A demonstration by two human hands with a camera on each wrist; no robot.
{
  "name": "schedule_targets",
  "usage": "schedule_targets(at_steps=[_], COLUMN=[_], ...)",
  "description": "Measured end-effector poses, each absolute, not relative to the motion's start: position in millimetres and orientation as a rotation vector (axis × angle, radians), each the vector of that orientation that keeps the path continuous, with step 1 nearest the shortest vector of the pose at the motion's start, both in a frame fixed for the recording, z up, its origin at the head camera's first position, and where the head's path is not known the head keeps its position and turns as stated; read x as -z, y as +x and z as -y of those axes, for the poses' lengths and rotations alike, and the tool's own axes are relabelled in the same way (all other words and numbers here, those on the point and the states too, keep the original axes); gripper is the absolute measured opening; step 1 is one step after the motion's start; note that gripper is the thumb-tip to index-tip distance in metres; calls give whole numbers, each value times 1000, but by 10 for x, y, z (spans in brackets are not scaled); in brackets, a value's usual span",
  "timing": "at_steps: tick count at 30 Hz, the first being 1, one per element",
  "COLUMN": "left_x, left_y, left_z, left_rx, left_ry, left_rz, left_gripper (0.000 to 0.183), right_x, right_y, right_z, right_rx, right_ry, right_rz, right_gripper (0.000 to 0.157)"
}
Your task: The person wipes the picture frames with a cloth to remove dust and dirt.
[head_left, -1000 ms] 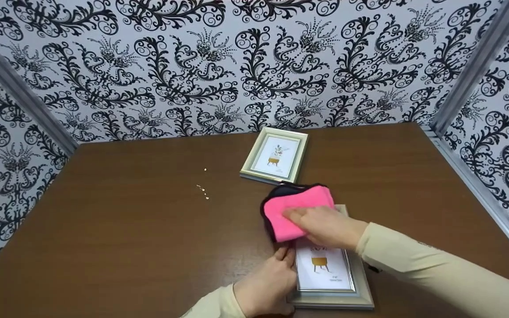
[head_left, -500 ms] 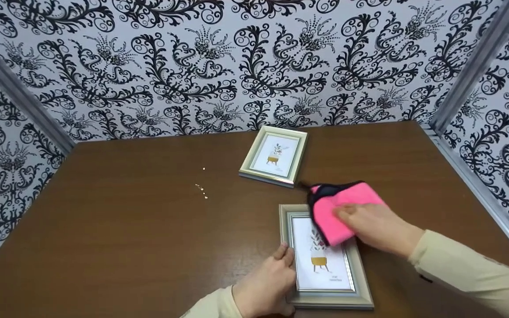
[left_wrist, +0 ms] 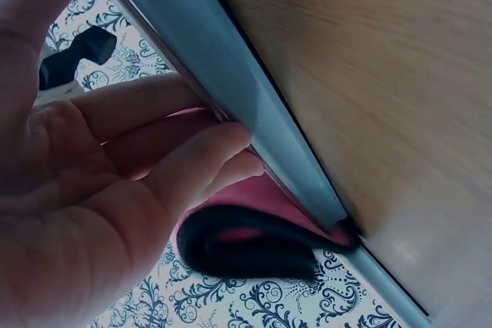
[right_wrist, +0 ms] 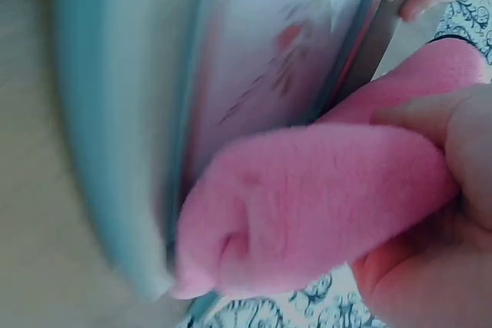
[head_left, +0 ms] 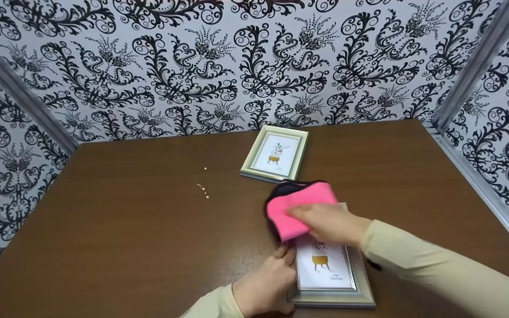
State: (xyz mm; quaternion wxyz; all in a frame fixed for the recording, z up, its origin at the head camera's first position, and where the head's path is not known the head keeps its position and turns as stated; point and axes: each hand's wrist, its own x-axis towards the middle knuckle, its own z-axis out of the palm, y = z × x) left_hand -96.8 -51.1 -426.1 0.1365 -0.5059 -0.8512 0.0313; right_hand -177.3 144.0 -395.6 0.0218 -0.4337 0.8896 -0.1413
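A picture frame [head_left: 334, 299] with a plant-pot print lies flat near the table's front edge. My left hand [head_left: 265, 282] rests along its left side; in the left wrist view the fingertips [left_wrist: 234, 137] press the side edge. Over the frame's upper part, my right hand [head_left: 332, 223] grips a folded pink cloth [head_left: 287, 216] with black edging, fingers partly hidden by the cloth. The cloth covers the frame's upper left corner and reaches past it. The right wrist view shows the cloth [right_wrist: 307, 205] bunched against the frame, the print's red flower beside it.
Farther back on the brown table [head_left: 139, 229] lies a second, similar frame [head_left: 259, 150], just beyond the cloth. Small pale crumbs [head_left: 203, 190] are scattered left of centre. Patterned walls [head_left: 192, 66] enclose the table at the back and sides.
The right hand with the cloth goes from the frame's upper left to its right side, then back to the upper left. My left hand and both frames stay where they were.
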Motion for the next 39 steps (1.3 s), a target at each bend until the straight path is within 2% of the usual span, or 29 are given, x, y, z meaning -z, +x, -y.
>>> schedule_targets(at_steps=[4,10,20,24,30,34,39], left_x=[4263,4254,4223,4221,4207,4194,4180], left_y=[-959,-966,-991,-1003,-1025,-1028,-1034], left_z=[495,500,600,632,622,607,613], left_rx=[-109,-48,13,-3,-8,-23,-45], left_ry=[-1437,-1440,-1383,-1350,-1324,-1320,-1315], left_rz=[2479,2496,2596,2645,2682,2660,2637], left_gripper=[48,51,61,67,58,56,52], right_x=[3944,3920,3906,3969,4040,4027,4064], right_y=[-1809,-1820,-1891,-1919,-1840,-1707,-1533], right_z=[-1419,-1723,-2215,-2220,-2174,-2218,-2312], right_rx=[447,397,283,191,89,140,333], right_ry=[-1319,-1330,-1193,-1324,-1538,-1632,-1839], right_rz=[-2685,-2724,-2876,-2873,-2830,-2786,-2686], right_gripper=[51,61,47,49,51,54,64])
